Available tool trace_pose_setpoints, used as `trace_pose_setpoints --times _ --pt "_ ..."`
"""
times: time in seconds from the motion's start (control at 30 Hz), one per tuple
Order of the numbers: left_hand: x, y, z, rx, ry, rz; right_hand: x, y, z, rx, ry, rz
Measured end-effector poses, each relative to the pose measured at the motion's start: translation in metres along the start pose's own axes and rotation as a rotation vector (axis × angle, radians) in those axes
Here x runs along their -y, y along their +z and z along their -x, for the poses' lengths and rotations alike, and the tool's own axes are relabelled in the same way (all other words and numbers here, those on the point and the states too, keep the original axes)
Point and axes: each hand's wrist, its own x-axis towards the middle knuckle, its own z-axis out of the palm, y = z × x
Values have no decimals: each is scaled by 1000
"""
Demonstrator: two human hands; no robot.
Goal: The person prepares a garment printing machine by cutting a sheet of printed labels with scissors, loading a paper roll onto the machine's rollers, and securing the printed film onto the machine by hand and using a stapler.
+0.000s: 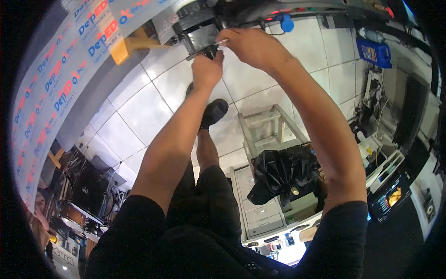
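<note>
At the top centre is a black machine part (199, 36) with a glossy housing and a dark lower piece. My left hand (207, 69) is closed on that lower piece, thumb upward, its fingertips partly hidden. Just to its right, my right hand (251, 49) pinches a small, thin, light metal piece (224, 41) against the side of the black part. A long sheet of printed white material (60, 83) with blue and red lettering runs from the machine's area down the left side. A yellow frame piece (121, 46) shows beside it.
Below are white floor tiles (139, 121), my dark shoe (213, 111), a grey wooden stool (246, 130) and a black bag (281, 174). Right are a blue jug (374, 51) and a screen (390, 195). Drums (74, 216) and part of another person (41, 214) are at lower left.
</note>
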Motion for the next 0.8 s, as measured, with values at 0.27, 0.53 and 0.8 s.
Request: trace_pose_setpoints --times 0.27,0.53,0.8 --pt "-11 -16 8 14 66 -85 18 2 -8 52 162 -52" --pt "-27 -19 9 102 -121 -105 7 21 -1 -97 107 -134" --pt "-33 -20 12 92 -179 -107 12 33 3 -227 172 -179"
